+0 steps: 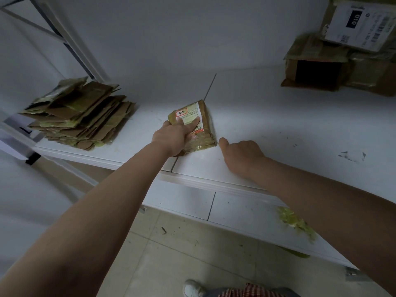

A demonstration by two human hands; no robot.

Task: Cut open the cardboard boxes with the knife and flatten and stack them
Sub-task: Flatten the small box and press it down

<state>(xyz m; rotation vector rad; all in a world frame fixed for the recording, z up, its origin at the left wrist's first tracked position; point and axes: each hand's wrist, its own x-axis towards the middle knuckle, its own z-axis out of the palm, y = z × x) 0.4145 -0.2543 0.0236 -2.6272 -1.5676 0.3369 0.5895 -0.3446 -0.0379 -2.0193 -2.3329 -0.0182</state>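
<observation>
A white table (278, 116) is being used as the work surface, set against a pale wall, with a metal shelving frame (70, 39) standing at its far left corner. At the far right of the table, unopened cardboard boxes (342, 61) are being kept in a pile, the topmost one bearing a white shipping label and the lower one showing a dark open end. On the left end of the table, a stack of flattened cardboard (79, 114) is being held in a loose heap, its sheets fanned out and edged with yellowish tape. Near the table's front edge, between the two piles, a small taped box (201, 129) with a printed label is being pinned flat by the left hand (173, 136), whose fingers are spread apart across its top, fingertips pressing on the label. Just beside the box's right corner, the right hand (242, 155) is being rested on the table with its fingers curled under and thumb pointing toward the box; whether anything is gripped inside it cannot be told. A wad of yellowish tape scraps (295, 224) is lying on the lower ledge at right, above a tiled floor (182, 243)
</observation>
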